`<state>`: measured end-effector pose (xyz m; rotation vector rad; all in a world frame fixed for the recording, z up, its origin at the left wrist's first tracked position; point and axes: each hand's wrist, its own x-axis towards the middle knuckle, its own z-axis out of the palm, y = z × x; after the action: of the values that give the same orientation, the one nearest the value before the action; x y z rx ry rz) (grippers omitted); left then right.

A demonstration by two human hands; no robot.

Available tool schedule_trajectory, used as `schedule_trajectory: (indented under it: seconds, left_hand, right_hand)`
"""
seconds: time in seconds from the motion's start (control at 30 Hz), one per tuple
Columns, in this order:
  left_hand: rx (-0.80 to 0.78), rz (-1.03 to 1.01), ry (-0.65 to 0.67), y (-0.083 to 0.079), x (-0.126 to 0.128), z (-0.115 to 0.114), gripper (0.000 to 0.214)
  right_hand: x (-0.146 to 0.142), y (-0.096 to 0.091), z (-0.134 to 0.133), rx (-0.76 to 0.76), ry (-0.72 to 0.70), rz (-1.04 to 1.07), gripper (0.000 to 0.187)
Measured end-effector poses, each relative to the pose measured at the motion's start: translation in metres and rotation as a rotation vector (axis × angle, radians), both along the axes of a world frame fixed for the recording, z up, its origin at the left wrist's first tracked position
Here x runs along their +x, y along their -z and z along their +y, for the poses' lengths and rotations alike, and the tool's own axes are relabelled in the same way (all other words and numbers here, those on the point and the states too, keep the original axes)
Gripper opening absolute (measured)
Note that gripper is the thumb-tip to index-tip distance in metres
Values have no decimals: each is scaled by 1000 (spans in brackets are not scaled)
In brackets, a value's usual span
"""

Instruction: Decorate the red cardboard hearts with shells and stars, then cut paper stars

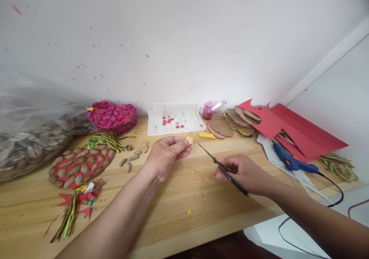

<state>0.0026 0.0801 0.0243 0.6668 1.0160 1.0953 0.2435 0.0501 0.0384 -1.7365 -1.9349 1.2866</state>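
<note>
My left hand (170, 153) is closed, pinching a small yellow paper piece (189, 139) with a white star shape showing on it. In my right hand (240, 172) is a pair of scissors (211, 157) with dark handles, its tips pointing toward the yellow piece but apart from it. Whether the blades are together is hard to tell. Below the hands, a yellow scrap (193, 172) and a notched yellow scrap (189, 212) lie on the wooden table (161, 228). Behind them, a white sheet (155, 126) bears several small red stars (168, 120).
At left are a bag of peanuts (34, 147), a red disc covered with peanuts (82, 166) and a pink-painted one (112, 116). A cup of pink paint (208, 111) and cardboard discs (221, 126) stand behind. Red paper (311, 132) and a corded blue glue gun (300, 164) lie right.
</note>
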Motion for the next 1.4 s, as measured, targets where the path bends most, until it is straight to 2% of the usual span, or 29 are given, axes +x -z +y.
schedule_trajectory:
  seconds: [0.13,0.23,0.3,0.47,0.73,0.9,1.03,1.13,1.27,1.4]
  left_hand:
    - [13,114,222,-1,-2,-4,24]
    - [69,220,363,-2,-2,-8,18]
    - [110,260,408,-3,-2,-10,14]
    - [162,367,479,0,-3,-10,11]
    - [211,488,504,4,-3,-11,6]
    - [221,487,519,4,-1,-11,10]
    - [151,319,518,3,-2,-9,23]
    - [75,200,461,2,-2,-7,34]
    - [11,89,388,4,0,-7,40]
    - [-1,55,357,6,2,-8,38]
  right_hand:
    - [-1,-11,8,-69,82,144,35]
    - [-11,-21,16,-78,71,218,35]
    - [-19,-25,19,-119,18,249,35]
    - [-32,-26,23,-158,-9,242,35]
    - [-35,-18,22,-176,-51,226,28]
    - [-34,-11,18,-171,-25,256,25]
    - [-35,-4,14,-124,120,318,24]
    - [-39,-1,13,-94,238,398,23]
    - [-46,2,11,-43,321,493,21]
    - [-51,6,10,4,374,570,20]
